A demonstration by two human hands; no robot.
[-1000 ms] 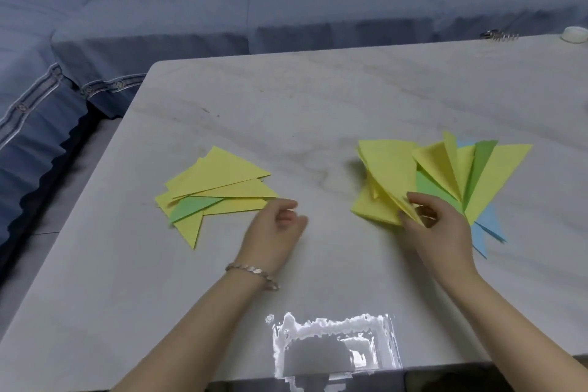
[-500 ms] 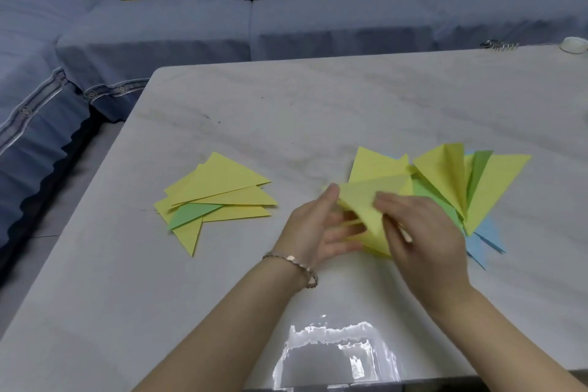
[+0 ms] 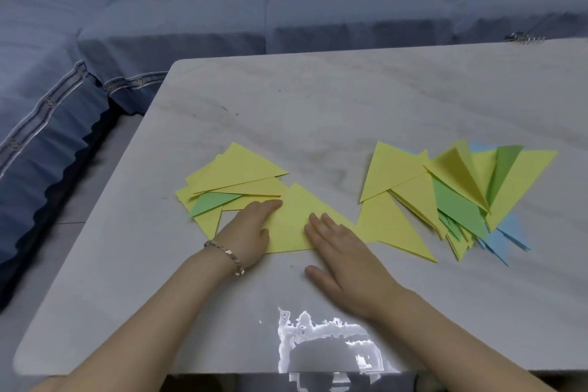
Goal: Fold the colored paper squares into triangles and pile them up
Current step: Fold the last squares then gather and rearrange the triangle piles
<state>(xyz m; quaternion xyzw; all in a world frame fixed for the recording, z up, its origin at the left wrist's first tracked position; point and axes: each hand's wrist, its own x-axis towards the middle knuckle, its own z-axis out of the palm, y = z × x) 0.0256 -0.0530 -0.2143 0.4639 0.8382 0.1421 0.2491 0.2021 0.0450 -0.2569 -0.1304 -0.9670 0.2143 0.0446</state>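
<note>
While my left hand (image 3: 251,226) pins the yellow paper (image 3: 292,226), my right hand (image 3: 343,251) presses it flat, fingers straight and together.

You have two hands in view, left hand (image 3: 251,229) and right hand (image 3: 343,251), and one bracelet (image 3: 224,251). One table (image 3: 318,105). Two paper piles: left pile (image 3: 235,172) and right pile (image 3: 461,188). One loose yellow sheet (image 3: 292,223). Left pile shows one green triangle (image 3: 213,202). Right pile too overlapped to count.
</note>
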